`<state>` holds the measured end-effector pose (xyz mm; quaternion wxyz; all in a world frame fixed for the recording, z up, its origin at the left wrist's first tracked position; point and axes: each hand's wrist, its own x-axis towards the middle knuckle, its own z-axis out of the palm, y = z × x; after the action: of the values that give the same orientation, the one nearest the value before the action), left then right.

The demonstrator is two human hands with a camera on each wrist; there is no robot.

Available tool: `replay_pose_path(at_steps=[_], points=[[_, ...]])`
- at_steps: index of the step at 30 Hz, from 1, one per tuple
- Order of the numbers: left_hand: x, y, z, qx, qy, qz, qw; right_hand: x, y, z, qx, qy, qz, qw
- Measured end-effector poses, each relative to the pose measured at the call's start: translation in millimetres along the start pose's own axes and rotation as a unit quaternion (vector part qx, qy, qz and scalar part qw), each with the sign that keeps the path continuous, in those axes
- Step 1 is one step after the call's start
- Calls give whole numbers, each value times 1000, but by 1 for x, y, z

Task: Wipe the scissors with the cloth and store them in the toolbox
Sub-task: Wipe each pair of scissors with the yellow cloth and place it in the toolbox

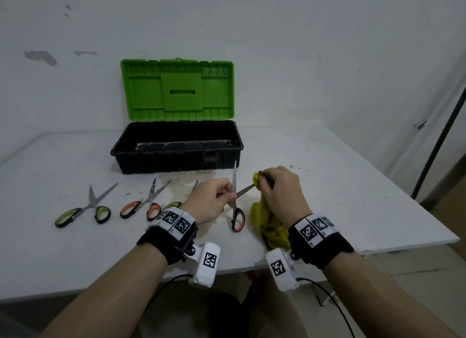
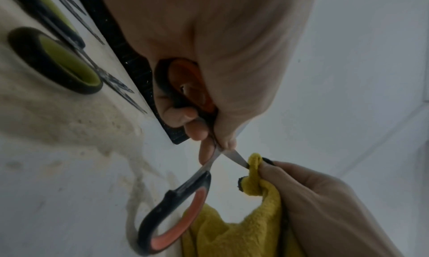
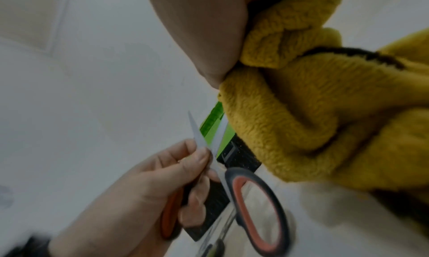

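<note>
We hold the orange-handled scissors (image 1: 235, 201) above the table (image 1: 75, 249), just in front of the open toolbox (image 1: 176, 148), their blades spread wide apart. Our left hand (image 1: 210, 202) curls its fingers around one handle loop and pinches near the pivot, while the other loop hangs free below. Our right hand (image 1: 282, 194) is closed on the yellow cloth (image 1: 272, 226), bunching it around the tip of the lower blade. We judge the scissors light and rigid, but the loose pivot lets the free half swing, so the grip belongs at the pivot or a loop, never on the edges. The cloth is soft and thick enough to pad our fingers along the blade. Three more pairs, of which the green-handled scissors (image 1: 83, 211) lie farthest left, rest on the table beside us.
</note>
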<state>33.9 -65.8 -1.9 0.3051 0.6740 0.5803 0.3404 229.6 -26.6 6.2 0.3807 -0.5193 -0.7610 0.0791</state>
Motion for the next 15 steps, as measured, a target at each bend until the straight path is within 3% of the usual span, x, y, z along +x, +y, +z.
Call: replay_pose_path(at_steps=[3,5,10,15], points=[[-1,5,0,-34,1,-9,999,7,4,-12,1,30,34,999],[0,5,0,-55,8,-13,998,2,-6,-17,18,45,1,999],[4,5,4,-113,-8,-18,993,-26,-32,0,22,-46,-91,995],[-3,2,0,-117,-18,-25,993,-12,-10,-2,17,-5,-51,999]])
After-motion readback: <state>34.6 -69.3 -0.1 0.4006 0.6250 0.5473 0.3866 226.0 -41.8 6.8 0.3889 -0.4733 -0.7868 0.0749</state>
